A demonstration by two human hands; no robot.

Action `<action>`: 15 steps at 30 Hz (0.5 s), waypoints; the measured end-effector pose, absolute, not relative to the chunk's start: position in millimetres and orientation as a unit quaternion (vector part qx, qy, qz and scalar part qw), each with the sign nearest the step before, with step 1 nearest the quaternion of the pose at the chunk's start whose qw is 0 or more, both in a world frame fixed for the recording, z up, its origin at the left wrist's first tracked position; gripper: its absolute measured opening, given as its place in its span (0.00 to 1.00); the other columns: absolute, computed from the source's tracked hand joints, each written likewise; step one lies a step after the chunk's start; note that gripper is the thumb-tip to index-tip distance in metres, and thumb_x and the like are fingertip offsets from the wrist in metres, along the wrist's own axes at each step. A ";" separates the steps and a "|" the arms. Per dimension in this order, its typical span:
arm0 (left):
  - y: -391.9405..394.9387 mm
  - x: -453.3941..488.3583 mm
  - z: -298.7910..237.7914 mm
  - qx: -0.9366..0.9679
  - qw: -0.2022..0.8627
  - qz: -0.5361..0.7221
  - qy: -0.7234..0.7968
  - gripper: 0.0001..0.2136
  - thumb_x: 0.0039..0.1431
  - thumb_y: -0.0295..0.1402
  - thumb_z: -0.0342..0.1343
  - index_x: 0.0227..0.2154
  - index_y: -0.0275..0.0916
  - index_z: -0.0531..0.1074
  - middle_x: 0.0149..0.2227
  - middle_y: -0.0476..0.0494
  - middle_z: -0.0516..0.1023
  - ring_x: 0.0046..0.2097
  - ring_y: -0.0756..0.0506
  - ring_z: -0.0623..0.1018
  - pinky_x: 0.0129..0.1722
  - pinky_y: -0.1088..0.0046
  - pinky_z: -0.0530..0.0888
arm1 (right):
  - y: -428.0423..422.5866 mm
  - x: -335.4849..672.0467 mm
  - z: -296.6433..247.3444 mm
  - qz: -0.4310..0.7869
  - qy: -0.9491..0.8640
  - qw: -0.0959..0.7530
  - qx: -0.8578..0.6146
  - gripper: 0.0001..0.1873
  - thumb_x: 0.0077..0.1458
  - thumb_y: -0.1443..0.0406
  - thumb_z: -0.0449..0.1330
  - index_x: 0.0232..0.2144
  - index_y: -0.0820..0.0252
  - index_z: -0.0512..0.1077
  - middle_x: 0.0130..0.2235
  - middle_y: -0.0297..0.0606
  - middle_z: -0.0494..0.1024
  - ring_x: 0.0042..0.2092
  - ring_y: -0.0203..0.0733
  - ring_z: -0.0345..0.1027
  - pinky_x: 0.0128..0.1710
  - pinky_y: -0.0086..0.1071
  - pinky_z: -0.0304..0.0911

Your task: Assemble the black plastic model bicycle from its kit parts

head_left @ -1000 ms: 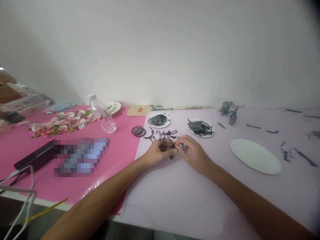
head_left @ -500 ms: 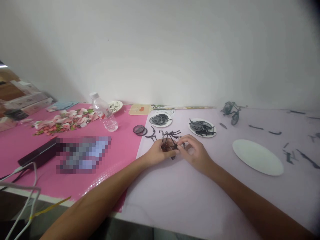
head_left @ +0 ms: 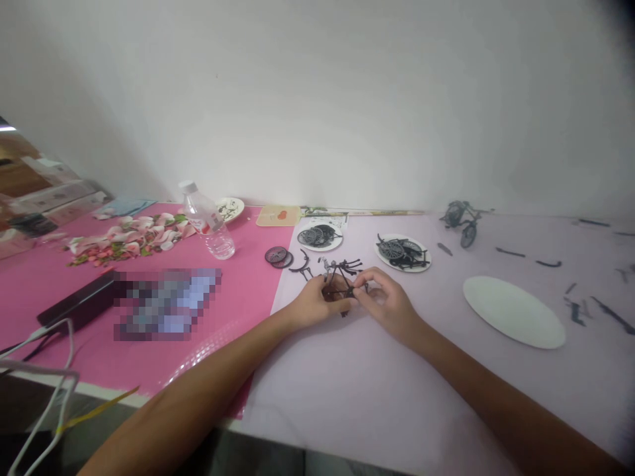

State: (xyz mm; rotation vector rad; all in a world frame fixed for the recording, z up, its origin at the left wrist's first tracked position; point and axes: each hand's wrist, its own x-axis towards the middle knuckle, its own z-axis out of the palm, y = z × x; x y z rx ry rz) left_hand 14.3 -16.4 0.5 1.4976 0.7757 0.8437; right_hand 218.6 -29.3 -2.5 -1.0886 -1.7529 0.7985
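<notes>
A small black model bicycle frame is held low over the pale part of the table. My left hand is closed around its left and lower side. The fingertips of my right hand pinch it at the right, near its lower middle; whether a tiny part sits between them I cannot make out. Just beyond my left hand lie a curved black piece and two small spoked wheels. More thin black parts show behind the frame, partly hidden by it.
Two white plates, one with wheels and one with mixed black parts, stand behind my hands. A bare white plate and a whole model bicycle are to the right. Leftward are a plastic bottle, artificial flowers and cables.
Both hands keep nearly the same hold on the bicycle frame. The whole view has shifted very slightly.
</notes>
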 end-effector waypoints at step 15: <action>-14.6 13.2 -3.1 0.635 0.585 0.368 0.344 0.18 0.56 0.41 0.70 0.43 0.33 0.76 0.38 0.40 0.79 0.36 0.47 0.78 0.38 0.70 0.74 | -28.0 218.8 -4.7 0.326 -0.704 0.443 -0.449 0.03 0.62 0.63 0.62 0.39 0.54 0.73 0.43 0.38 0.76 0.47 0.45 0.73 0.42 0.35 0.70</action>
